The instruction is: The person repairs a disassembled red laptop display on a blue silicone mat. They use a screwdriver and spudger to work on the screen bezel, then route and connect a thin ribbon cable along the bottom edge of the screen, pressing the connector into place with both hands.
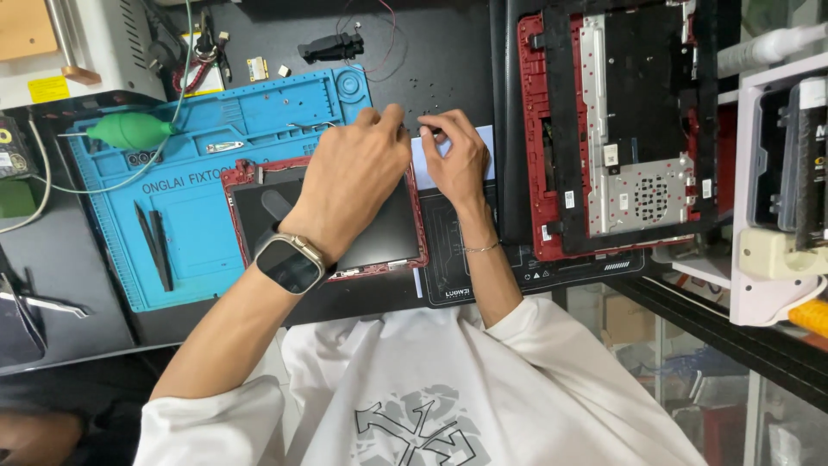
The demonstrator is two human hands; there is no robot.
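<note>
Black workbench (448, 52): right hand (455, 155) grip pinching small dark part; left hand (354, 177) grip unclear, over red-framed panel (379, 250).

Two hands, left (349, 177) and right (455, 155), work over one red-framed panel (345, 233) on one blue repair mat (190, 207). Also counted: one red laptop chassis (617, 129), one green air blower (129, 131), two black pry tools (153, 246), one wristwatch (289, 261).

a dark workbench (448, 60) under even light, with a blue work mat (194, 224) at left and a pale shelf unit (759, 198) at right.
</note>
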